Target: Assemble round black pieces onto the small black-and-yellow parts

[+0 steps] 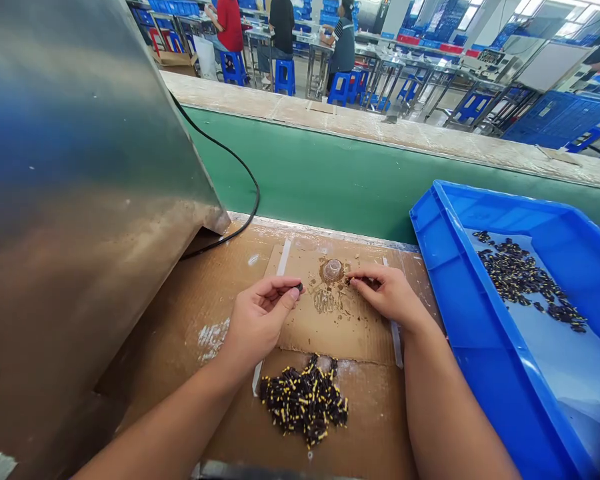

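Pinched between the thumb and fingers of my left hand (pixel 263 313) is a small black part (pixel 299 287). My right hand (pixel 387 293) is closed in a pinch just right of a small clear round cup (pixel 333 269); a tiny dark bit shows at its fingertips, too small to name. Both hands are over a taped-down cardboard sheet (pixel 350 333), worn and stained around the cup. Nearer to me lies a heap of small black parts with yellow ends (pixel 305 400).
At right stands a blue bin (pixel 480 320) with a white liner and many black-and-yellow pieces (pixel 525 277). A large metal housing (pixel 80 187) fills the left. A black cable (pixel 240 160) curves beside it. Behind the green panel (pixel 330 167), people sit at benches.
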`<state>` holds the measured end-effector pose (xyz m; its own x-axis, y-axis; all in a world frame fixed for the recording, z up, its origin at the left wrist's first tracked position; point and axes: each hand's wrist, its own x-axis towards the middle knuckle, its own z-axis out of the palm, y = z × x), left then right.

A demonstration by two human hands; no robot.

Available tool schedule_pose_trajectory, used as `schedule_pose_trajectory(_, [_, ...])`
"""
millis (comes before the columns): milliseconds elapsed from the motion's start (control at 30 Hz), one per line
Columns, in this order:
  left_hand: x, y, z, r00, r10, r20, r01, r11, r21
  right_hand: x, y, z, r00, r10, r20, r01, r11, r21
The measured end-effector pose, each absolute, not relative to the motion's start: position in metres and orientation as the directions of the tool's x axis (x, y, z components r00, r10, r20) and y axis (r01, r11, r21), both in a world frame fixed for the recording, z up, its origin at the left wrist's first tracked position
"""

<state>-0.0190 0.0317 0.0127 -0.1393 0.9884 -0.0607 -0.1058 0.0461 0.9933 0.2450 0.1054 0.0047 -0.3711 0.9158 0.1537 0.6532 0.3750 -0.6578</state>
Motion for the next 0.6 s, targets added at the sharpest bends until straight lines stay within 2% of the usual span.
schedule_pose_trajectory(167, [-0.0193, 0.0312, 0.0143, -0.131, 0.990, -0.045, -0.110, 0.031, 0.993, 0.2414, 0.1052, 0.0085, -0.426, 0.888, 0.175, 0.652, 0.435, -0.621])
schedule_pose_trajectory(600, [-0.0195, 0.0301, 0.0146, -0.129, 0.991, -0.042, -0.102, 0.029, 0.994, 0.2393, 0.1035, 0.0113, -0.417, 0.890, 0.184, 0.670, 0.437, -0.600])
